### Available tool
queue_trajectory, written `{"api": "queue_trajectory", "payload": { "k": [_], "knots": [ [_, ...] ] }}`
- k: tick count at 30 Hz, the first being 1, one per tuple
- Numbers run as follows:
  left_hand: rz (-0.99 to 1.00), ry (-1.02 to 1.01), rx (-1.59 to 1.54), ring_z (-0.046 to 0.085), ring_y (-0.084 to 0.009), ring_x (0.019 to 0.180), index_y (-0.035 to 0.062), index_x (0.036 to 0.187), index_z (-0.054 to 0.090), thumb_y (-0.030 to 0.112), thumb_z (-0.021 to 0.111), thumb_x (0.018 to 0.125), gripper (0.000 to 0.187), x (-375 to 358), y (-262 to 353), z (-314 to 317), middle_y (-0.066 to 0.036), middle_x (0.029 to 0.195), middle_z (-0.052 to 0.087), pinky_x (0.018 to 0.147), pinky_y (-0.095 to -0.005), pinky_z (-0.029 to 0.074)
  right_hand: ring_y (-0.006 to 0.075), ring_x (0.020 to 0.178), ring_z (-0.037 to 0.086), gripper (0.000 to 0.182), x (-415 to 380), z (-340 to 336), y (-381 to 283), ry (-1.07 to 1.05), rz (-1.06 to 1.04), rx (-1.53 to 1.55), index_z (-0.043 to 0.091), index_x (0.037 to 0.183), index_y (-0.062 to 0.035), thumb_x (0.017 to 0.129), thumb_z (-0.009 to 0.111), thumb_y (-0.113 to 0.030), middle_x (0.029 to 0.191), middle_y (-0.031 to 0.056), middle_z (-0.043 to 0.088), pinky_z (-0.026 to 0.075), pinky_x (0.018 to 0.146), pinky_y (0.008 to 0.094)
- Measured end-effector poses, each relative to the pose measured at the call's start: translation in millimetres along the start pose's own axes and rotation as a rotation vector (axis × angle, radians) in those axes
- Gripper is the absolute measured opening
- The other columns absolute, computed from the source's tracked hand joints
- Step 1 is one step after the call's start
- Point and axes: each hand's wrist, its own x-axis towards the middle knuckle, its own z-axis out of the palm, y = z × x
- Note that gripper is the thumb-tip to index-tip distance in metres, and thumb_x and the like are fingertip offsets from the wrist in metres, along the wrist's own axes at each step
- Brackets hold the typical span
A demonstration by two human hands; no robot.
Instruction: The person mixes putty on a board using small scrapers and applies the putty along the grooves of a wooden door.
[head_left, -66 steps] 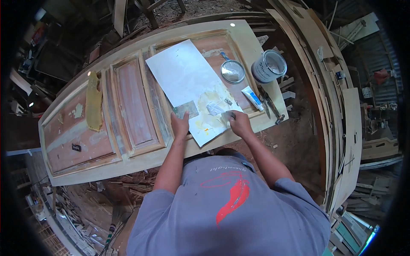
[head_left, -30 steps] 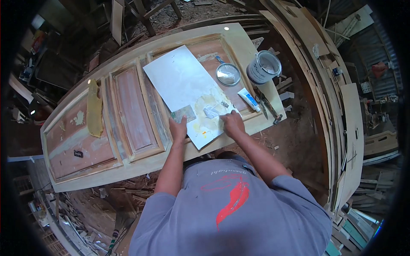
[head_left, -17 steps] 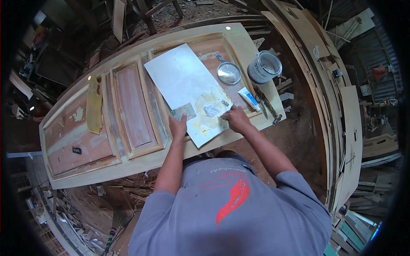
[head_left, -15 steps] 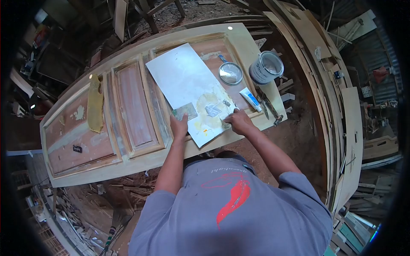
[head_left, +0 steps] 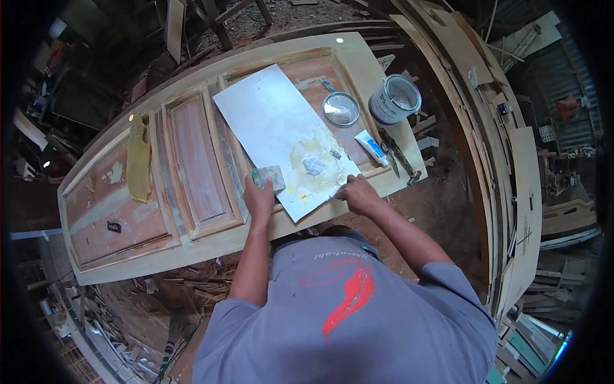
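Note:
My left hand (head_left: 258,197) is closed on a flat, greyish putty spreader (head_left: 268,177), held over the left edge of a white board (head_left: 262,102). My right hand (head_left: 361,194) has its fingers pressed together at the board's lower right edge; what it pinches is too small to make out. A lump of whitish putty (head_left: 313,166) lies on the board within a yellowish smear, close to a small patch of yellow paste (head_left: 304,197). Beneath the board is a wooden panel door (head_left: 192,246), lying flat with patches of filler on it.
On the door's right end stand an open can (head_left: 393,101), a round lid (head_left: 341,110), a white-and-blue tube (head_left: 371,148) and a hammer (head_left: 409,169). A yellowish strip (head_left: 139,160) and a small dark piece (head_left: 114,227) lie at left. Long planks (head_left: 460,83) run along the right.
My left hand has moved slightly left with the spreader, shifting it toward the board's left edge. My right hand has dropped a little lower along the board's edge.

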Motion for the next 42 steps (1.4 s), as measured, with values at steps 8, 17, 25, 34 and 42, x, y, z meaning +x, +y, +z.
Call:
{"api": "queue_trajectory", "payload": {
  "k": [8,17,25,34,42],
  "knots": [
    [-0.411,-0.578,-0.879,0.072,-0.0202,0.081,-0.0023,0.123,0.062,0.009,0.071,0.096,0.031,-9.5,12.2,5.4,-0.011,0.106,0.071,0.059,-0.0333,0.065,0.0226,0.109,0.073,0.029,-24.1,-72.8,5.5,0.238,0.221,0.888,0.080,0.121,-0.0101,0.095,0.073,-0.002,0.116,0.0148,0.079,0.057,0.097,0.0357],
    [-0.476,-0.923,-1.319,0.070,-0.0175,0.092,-0.0009,0.138,0.057,0.012,0.066,0.098,0.043,-44.1,80.5,8.1,-0.010,0.115,0.071,0.070,-0.0306,0.062,0.0258,0.129,0.064,0.034,-28.5,-55.7,-30.8,0.527,-0.069,1.111,0.080,0.120,-0.0079,0.094,0.067,0.011,0.124,0.0105,0.077,0.049,0.112,0.0379],
    [-0.306,-0.873,-1.303,0.071,-0.0185,0.098,0.0024,0.143,0.051,0.006,0.064,0.097,0.048,-49.8,100.5,-0.7,-0.011,0.122,0.069,0.075,-0.0315,0.062,0.0250,0.124,0.066,0.036,-47.5,-29.9,-30.1,0.636,0.050,0.951,0.082,0.118,-0.0111,0.091,0.070,0.009,0.127,0.0097,0.077,0.049,0.110,0.0377],
    [-0.134,-0.646,-1.119,0.067,-0.0128,0.095,0.0035,0.140,0.051,0.004,0.065,0.098,0.044,-24.4,65.3,7.8,-0.006,0.116,0.067,0.082,-0.0275,0.057,0.0347,0.093,0.068,0.037,-41.6,-14.7,12.6,0.570,0.294,0.412,0.082,0.113,-0.0146,0.083,0.070,0.001,0.113,0.0125,0.079,0.054,0.088,0.0430],
    [-0.125,-0.571,-0.934,0.050,-0.0054,0.075,0.0058,0.136,0.053,0.004,0.067,0.098,0.040,-35.1,60.0,5.8,0.002,0.095,0.061,0.065,-0.0222,0.043,0.0376,0.101,0.068,0.038,18.9,9.3,15.2,0.452,0.274,0.158,0.083,0.108,-0.0117,0.078,0.063,0.001,0.100,0.0152,0.078,0.054,0.091,0.0465]
  ]
}}
